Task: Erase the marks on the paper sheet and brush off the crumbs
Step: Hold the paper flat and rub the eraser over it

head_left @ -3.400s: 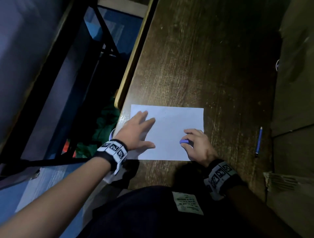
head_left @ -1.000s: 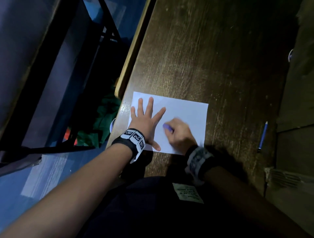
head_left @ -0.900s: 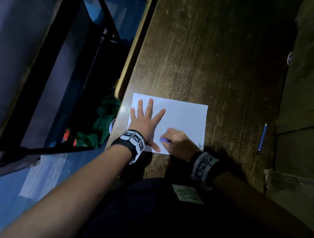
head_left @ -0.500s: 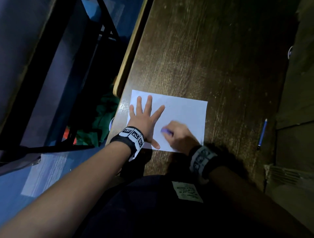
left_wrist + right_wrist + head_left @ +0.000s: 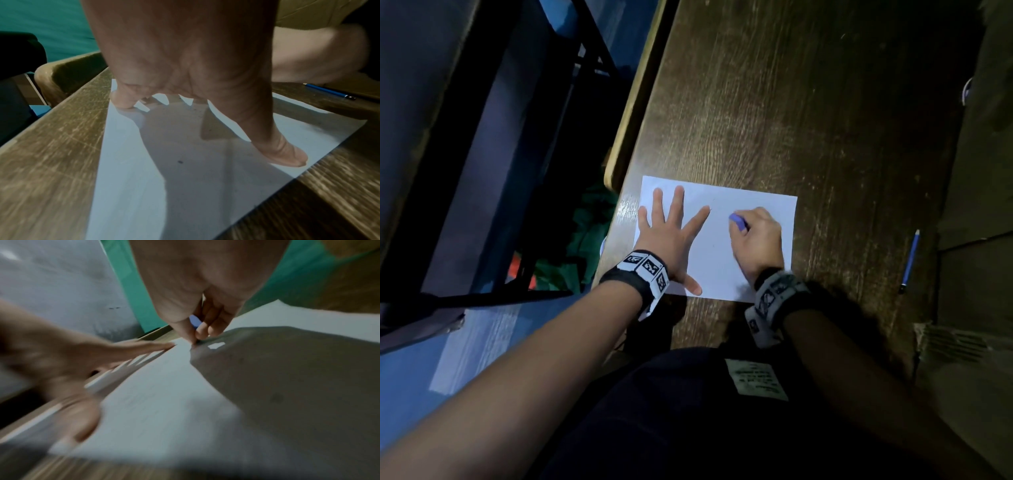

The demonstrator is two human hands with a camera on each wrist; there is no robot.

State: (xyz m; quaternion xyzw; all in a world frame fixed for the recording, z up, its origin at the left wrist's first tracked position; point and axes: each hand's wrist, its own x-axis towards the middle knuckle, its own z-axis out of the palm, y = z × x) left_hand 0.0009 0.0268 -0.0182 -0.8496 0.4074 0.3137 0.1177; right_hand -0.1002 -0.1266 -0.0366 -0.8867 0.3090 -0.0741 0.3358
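A white paper sheet (image 5: 715, 260) lies near the front left corner of the dark wooden table (image 5: 808, 120). My left hand (image 5: 671, 236) presses flat on the sheet's left half, fingers spread and straight. My right hand (image 5: 755, 236) pinches a small blue eraser (image 5: 738, 221) and holds it down on the sheet's upper right part. In the right wrist view the eraser (image 5: 194, 322) shows between thumb and fingers of my right hand (image 5: 195, 335), tip on the paper (image 5: 164, 402). Small dark crumbs (image 5: 180, 161) lie on the paper (image 5: 131, 178) under my left hand (image 5: 195, 73).
A blue pencil (image 5: 910, 262) lies on the table to the right of the sheet, also seen as a blue pencil (image 5: 329, 91) past my left hand. The table's left edge (image 5: 633, 113) runs close beside the sheet. A cardboard box (image 5: 979, 240) stands along the right.
My right hand has moved the eraser up and to the right across the sheet, after rubbing back and forth lower down. My left hand has stayed flat on the paper's left side.
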